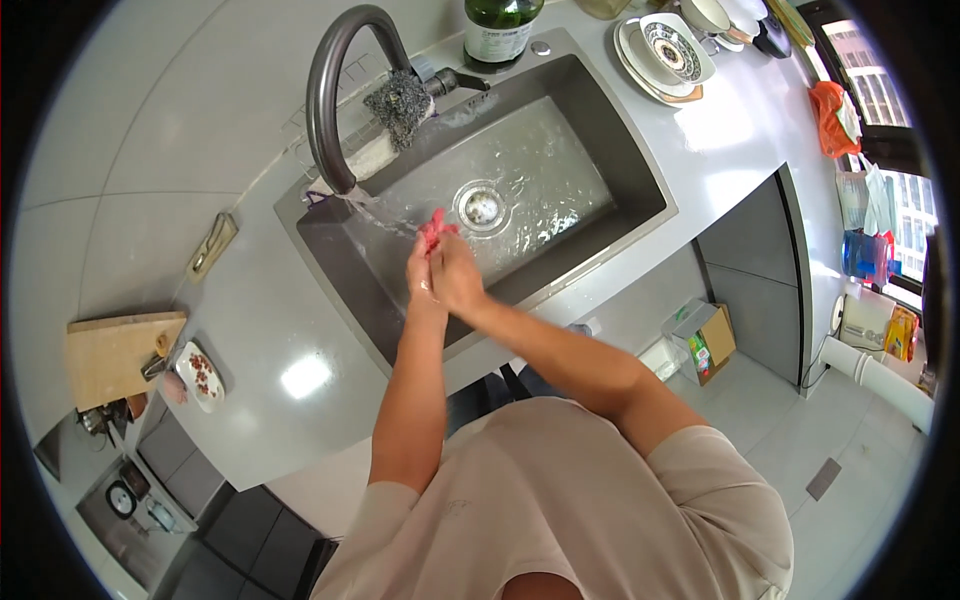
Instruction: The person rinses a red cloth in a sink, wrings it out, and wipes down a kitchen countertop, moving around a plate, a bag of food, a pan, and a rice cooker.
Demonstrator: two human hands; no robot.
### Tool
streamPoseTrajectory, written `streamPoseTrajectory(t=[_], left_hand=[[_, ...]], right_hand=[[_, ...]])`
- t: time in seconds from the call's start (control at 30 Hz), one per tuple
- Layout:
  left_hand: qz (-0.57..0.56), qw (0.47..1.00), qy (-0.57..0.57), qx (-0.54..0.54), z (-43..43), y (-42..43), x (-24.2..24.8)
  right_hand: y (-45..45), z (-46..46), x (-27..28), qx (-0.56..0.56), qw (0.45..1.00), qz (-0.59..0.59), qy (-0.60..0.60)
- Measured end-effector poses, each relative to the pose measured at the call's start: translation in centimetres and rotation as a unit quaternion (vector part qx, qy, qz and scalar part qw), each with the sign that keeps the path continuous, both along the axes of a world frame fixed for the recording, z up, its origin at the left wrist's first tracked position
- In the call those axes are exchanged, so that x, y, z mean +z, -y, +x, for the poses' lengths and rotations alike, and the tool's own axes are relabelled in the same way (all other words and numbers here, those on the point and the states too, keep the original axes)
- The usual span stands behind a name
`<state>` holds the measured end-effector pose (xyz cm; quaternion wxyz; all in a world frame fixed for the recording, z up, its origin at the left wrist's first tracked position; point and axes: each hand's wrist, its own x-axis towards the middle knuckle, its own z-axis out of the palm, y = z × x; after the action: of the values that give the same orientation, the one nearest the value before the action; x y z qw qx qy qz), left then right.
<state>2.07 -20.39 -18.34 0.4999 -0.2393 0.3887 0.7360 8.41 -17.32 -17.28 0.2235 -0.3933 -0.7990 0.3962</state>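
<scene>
My left hand (418, 270) and my right hand (457, 276) are pressed together over the near left part of a dark grey sink (570, 150). Between them they grip a crumpled pinkish-red cloth (433, 223), mostly hidden by the fingers. Water (386, 214) runs from the curved dark faucet (322, 105) towards the cloth, and my left wrist is wet. Beyond my hands, the round drain (481, 208) lies in the wet basin floor.
A grey scrubber (403, 105) hangs by the faucet base, near a green bottle (497, 37). Stacked dishes (660, 60) stand at the back right. On the left are a cutting board (112, 360) and a white dish with small reddish pieces (214, 394). An opened box (701, 341) sits below right.
</scene>
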Motion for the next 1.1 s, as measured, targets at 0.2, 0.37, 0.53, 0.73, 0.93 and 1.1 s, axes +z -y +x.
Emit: streamPoseTrajectory(t=[0.2,0.37,0.53,0.73,0.93,1.1], left_hand=[[0.072,0.995,0.069,0.022,4.0,0.6,1.8],[0.123,0.984,-0.111,-0.071,-0.8,3.8,-3.6],[0.061,0.995,0.08,0.007,4.9,-1.9,4.3],[0.081,0.992,-0.097,0.004,-1.3,2.9,-0.9],[0.105,0.994,0.003,0.036,3.7,-0.8,5.4],[-0.03,0.997,-0.012,0.072,1.9,-1.3,4.6]], right_hand=[[-7.6,-1.2,6.5,-0.097,0.942,-0.303,0.106],[3.8,2.0,4.6,0.061,0.997,0.019,-0.048],[-8.5,0.4,1.1,-0.069,0.982,-0.145,0.096],[3.0,2.1,5.0,0.141,0.984,-0.09,-0.062],[-6.1,0.1,2.6,-0.024,0.997,-0.07,0.024],[0.9,5.1,7.5,0.053,0.998,-0.044,-0.012]])
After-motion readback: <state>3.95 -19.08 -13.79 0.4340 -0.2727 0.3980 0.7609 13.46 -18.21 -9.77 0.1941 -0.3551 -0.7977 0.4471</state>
